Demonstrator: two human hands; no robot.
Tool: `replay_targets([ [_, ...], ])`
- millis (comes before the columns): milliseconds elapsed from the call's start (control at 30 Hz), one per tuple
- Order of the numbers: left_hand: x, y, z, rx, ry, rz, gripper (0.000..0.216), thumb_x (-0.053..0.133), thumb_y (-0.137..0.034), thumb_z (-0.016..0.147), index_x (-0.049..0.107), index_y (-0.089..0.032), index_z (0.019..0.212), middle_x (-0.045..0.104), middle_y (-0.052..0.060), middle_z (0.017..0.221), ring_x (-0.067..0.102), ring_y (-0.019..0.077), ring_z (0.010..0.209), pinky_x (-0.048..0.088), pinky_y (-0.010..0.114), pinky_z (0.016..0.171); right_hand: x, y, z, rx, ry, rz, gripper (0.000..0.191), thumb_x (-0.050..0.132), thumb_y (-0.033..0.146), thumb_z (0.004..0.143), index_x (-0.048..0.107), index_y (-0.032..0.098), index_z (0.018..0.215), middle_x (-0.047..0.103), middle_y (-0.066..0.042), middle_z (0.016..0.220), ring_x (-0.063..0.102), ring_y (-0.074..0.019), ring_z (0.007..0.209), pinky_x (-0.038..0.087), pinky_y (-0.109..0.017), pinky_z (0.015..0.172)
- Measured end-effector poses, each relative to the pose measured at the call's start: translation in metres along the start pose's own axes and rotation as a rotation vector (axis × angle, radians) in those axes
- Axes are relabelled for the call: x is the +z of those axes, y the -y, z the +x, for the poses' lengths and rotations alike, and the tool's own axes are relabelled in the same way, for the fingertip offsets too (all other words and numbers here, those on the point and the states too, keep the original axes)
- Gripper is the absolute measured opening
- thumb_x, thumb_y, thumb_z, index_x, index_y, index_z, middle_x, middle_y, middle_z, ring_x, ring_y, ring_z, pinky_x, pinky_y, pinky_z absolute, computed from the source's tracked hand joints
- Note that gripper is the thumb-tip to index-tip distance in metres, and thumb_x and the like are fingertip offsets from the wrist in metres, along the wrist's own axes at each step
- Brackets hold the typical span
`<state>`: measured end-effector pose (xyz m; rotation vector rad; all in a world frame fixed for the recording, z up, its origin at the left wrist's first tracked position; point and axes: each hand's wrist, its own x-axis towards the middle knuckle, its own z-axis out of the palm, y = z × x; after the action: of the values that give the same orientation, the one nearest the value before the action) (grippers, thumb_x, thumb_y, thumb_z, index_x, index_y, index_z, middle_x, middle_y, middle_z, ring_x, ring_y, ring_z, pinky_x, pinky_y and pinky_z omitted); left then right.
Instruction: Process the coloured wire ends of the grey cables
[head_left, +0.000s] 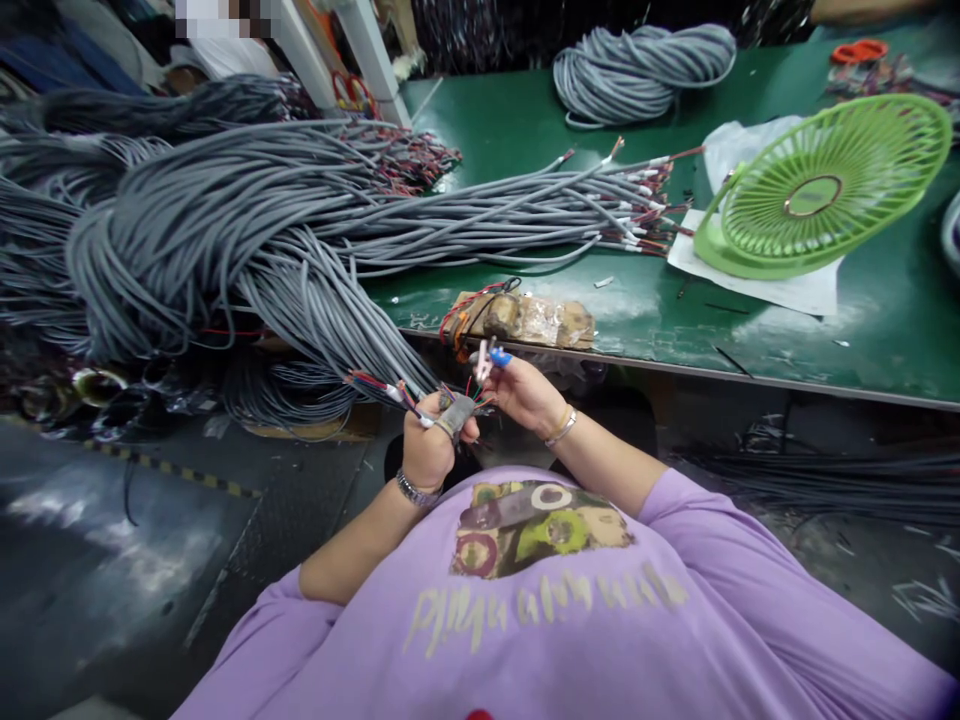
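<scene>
My left hand (pixel 431 445) is closed around the end of a grey cable (pixel 330 320), gripping it just behind the stripped tip where thin coloured wires (pixel 469 392) fan out. My right hand (pixel 521 390) pinches those coloured wire ends between taped fingertips, one wrapped in blue. Both hands hover in front of my chest, below the edge of the green workbench (pixel 525 140). The cable runs up and left into a big heap of grey cables (pixel 210 220).
A bundle of cut cables with stripped ends (pixel 540 205) lies across the bench. A coiled grey cable (pixel 645 65) sits at the back. A green fan (pixel 821 185) leans at right on white paper. A taped block (pixel 525 318) rests on the bench edge. Another person sits far left.
</scene>
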<state>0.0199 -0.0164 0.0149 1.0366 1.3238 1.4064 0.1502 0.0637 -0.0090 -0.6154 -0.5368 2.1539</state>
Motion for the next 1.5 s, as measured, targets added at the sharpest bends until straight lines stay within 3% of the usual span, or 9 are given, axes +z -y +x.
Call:
replay_targets([
  [100,0.004,0.002,0.002,0.002,-0.035,-0.01,0.024,0.071,-0.035,0.074,0.062,-0.016,0.063,0.061,-0.002,0.049,0.053,0.0086,0.04,0.043,0.019,0.041,0.0,-0.002,0.0,-0.072,-0.03,-0.039,0.024,0.07,0.038,0.081,0.068,0.015,0.086,0.061,0.002,0.069,0.051,-0.0077,0.059,0.042,-0.018,0.054],
  [300,0.008,0.004,0.008,-0.017,-0.064,-0.009,0.022,0.071,-0.035,0.073,0.063,-0.016,0.065,0.06,-0.003,0.048,0.053,0.0084,0.039,0.044,0.018,0.04,0.002,0.0,0.003,-0.005,-0.081,0.003,0.04,0.062,0.056,0.084,0.068,0.017,0.091,0.065,0.0,0.072,0.054,-0.0092,0.061,0.041,-0.02,0.055],
  [633,0.004,0.014,0.008,-0.021,-0.058,0.046,0.022,0.071,-0.034,0.075,0.063,-0.016,0.065,0.062,-0.002,0.05,0.054,0.0084,0.04,0.044,0.018,0.041,0.01,-0.002,0.01,-0.04,-0.161,0.112,0.035,0.064,0.05,0.086,0.065,0.016,0.077,0.066,0.0,0.069,0.055,-0.0092,0.06,0.043,-0.019,0.056],
  [1033,0.0,0.01,-0.001,0.034,-0.068,0.049,0.024,0.07,-0.037,0.076,0.063,-0.016,0.067,0.061,-0.002,0.05,0.054,0.009,0.041,0.044,0.019,0.043,0.004,0.007,-0.001,0.113,-0.021,0.003,0.054,0.048,0.068,0.087,0.066,0.017,0.086,0.066,-0.003,0.075,0.055,-0.0106,0.059,0.045,-0.021,0.052],
  [1267,0.002,0.011,0.0,0.035,-0.125,0.021,0.024,0.071,-0.038,0.075,0.062,-0.016,0.069,0.061,-0.003,0.051,0.054,0.0085,0.041,0.046,0.019,0.043,0.004,0.007,0.002,0.052,-0.029,-0.056,0.035,0.054,0.048,0.092,0.068,0.015,0.09,0.064,0.0,0.072,0.051,-0.0075,0.055,0.044,-0.019,0.051],
  [1500,0.006,0.013,0.005,0.007,-0.144,0.027,0.024,0.069,-0.039,0.075,0.062,-0.016,0.07,0.061,-0.003,0.051,0.055,0.0089,0.041,0.046,0.019,0.042,0.002,0.003,0.003,0.037,-0.062,0.0,0.038,0.062,0.054,0.085,0.068,0.017,0.09,0.063,0.001,0.069,0.054,-0.0078,0.059,0.044,-0.018,0.054],
])
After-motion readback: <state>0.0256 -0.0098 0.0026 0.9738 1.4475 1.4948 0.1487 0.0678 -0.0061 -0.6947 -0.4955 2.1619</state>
